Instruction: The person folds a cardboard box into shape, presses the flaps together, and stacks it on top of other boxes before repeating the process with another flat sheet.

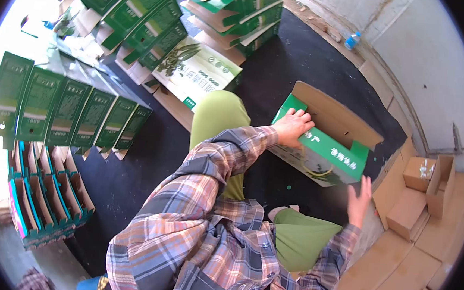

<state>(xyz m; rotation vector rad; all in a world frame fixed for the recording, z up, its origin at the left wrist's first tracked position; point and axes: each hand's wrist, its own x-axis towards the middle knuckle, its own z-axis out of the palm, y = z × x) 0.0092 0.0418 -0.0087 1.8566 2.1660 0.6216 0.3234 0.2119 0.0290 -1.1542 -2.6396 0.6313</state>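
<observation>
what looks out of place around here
A plastic bottle lies at the foot of the wall, away from the stacked cartons. The open carton that the left hand grips looks undamaged.

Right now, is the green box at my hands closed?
No, the box is open: its brown flap stands up behind and the left hand rests on its green rim.

The black floor mat (304,58) bears folded green cartons (71,110) in rows along its left edge, stacked cartons (242,9) at its far edge and an open green carton (324,152) near its right edge.
</observation>
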